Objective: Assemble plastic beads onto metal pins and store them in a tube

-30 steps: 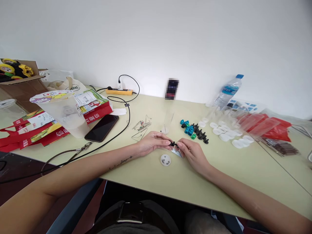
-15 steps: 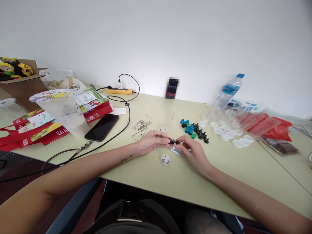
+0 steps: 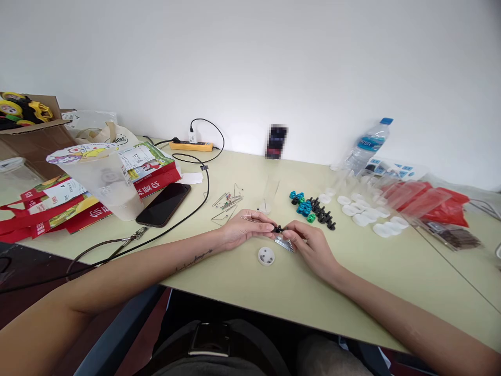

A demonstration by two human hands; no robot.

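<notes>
My left hand [image 3: 248,228] is closed, thumb and fingers pinching a small black plastic part [image 3: 277,229]. Thin bent wire [image 3: 247,216] shows across its fingers. From the other side my right hand [image 3: 307,243] pinches at that part's right end, fingertips closed; what lies between them is mostly hidden. Just under the fingers rests a ridged silvery strip [image 3: 282,242]. Nearer me is a round white cap [image 3: 266,256] with several tiny dark pieces in it. Turquoise parts [image 3: 304,208], a green part [image 3: 310,218] and several black parts [image 3: 324,216] lie beyond my right hand.
Bent wires [image 3: 227,202] and a clear tube [image 3: 270,194] lie beyond my left hand. Leftward are a phone [image 3: 164,204], a black cable [image 3: 188,213] and a large cup [image 3: 105,177]. White discs [image 3: 360,211] and a water bottle [image 3: 370,143] are at right.
My right fingertips have shifted slightly at the black part, and less of its right end shows. My left hand has barely moved.
</notes>
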